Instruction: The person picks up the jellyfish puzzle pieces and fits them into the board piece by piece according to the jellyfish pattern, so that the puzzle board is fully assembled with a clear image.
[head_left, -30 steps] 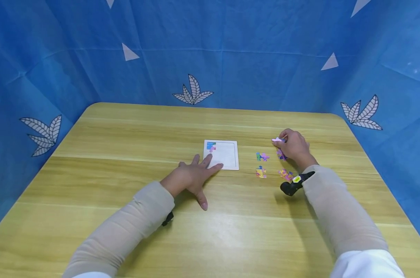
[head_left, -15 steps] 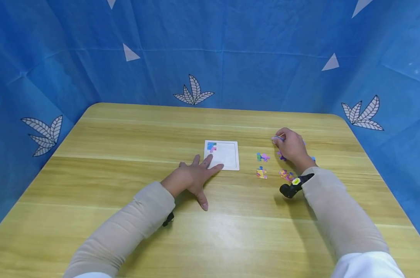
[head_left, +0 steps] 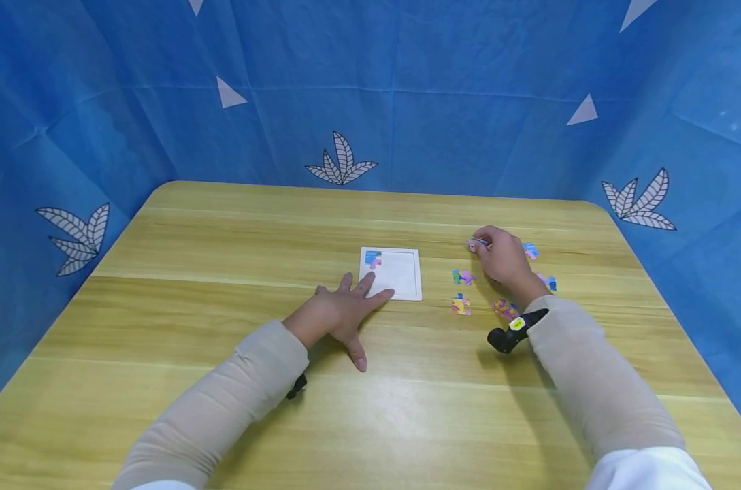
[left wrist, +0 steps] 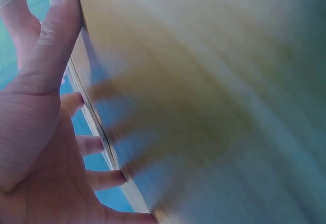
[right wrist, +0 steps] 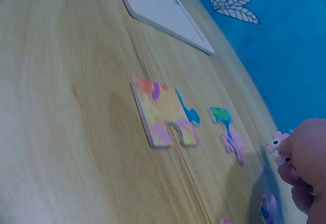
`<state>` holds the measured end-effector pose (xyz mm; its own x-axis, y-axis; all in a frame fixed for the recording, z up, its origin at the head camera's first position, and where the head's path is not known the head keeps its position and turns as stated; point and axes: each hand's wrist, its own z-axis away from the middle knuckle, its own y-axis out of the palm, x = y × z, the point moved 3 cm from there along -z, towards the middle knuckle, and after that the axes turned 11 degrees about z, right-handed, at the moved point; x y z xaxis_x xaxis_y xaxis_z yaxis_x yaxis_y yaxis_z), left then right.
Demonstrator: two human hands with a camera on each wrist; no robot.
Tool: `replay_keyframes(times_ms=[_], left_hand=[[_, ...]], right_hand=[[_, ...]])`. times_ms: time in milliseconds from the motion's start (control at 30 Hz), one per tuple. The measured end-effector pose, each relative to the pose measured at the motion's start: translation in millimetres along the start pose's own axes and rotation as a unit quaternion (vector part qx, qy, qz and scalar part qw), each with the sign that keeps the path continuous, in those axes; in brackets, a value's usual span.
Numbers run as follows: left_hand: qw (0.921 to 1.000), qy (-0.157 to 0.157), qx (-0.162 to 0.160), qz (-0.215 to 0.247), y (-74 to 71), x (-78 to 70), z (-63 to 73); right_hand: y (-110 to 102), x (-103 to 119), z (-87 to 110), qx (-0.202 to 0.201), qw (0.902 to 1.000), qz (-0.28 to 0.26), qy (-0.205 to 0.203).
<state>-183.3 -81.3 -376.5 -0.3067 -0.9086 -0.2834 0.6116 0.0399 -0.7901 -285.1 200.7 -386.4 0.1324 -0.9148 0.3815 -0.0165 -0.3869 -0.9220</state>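
My right hand (head_left: pixel 503 257) pinches a pink jigsaw puzzle piece (head_left: pixel 471 245) between thumb and fingers, over the table right of the tray. Printed eyes show on that pink piece (right wrist: pixel 275 142) in the right wrist view, the rest hidden by the fingers. Spread flat, my left hand (head_left: pixel 341 314) has its fingertips at the lower left of a white square puzzle tray (head_left: pixel 402 272). In the tray's upper left corner lies a blue and pink piece (head_left: pixel 373 258). The left wrist view shows the left hand's fingers straight, tips down at the wood.
Loose puzzle pieces lie right of the tray: a yellow one (head_left: pixel 460 305), a green and pink one (head_left: pixel 463 277), a yellow and purple one (head_left: pixel 505 309), and blue and pink ones (head_left: pixel 530 250) near the right wrist. A blue curtain (head_left: pixel 443 136) hangs behind the wooden table (head_left: pixel 192 286).
The right hand has lifted the pink puzzle piece and shifted left with it, uncovering blue pieces on its right. The left hand and tray have stayed in place.
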Motion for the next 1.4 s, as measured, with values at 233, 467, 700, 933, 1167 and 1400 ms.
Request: replay_keyframes(times_ms=[233, 467, 700, 933, 1167, 1400], left_hand=[[1.0000, 0.000, -0.001, 0.003, 0.2, 0.5, -0.6], [1.0000, 0.003, -0.001, 0.000, -0.2, 0.5, -1.2], [1.0000, 0.000, 0.001, 0.006, 0.3, 1.3, -1.7], [1.0000, 0.001, 0.002, 0.008, -1.0, 0.8, -0.2], [1.0000, -0.002, 0.004, -0.003, -4.7, -1.1, 1.0], [0.9998, -0.006, 0.007, -0.019, -2.1, -2.0, 1.9]], right_hand=[[4.8, 10.2, -0.6, 0.004, 0.9999, -0.007, -0.009], [7.0, 21.9, -2.1, -0.001, 0.9997, -0.020, -0.014], [11.2, 37.6, -1.7, 0.011, 0.9993, -0.028, -0.022], [17.0, 52.1, -2.1, 0.022, 0.9973, -0.054, -0.044], [22.5, 71.2, -6.0, 0.031, 0.9949, -0.075, -0.060], [38.4, 97.9, -8.1, 0.071, 0.9898, -0.087, -0.088]])
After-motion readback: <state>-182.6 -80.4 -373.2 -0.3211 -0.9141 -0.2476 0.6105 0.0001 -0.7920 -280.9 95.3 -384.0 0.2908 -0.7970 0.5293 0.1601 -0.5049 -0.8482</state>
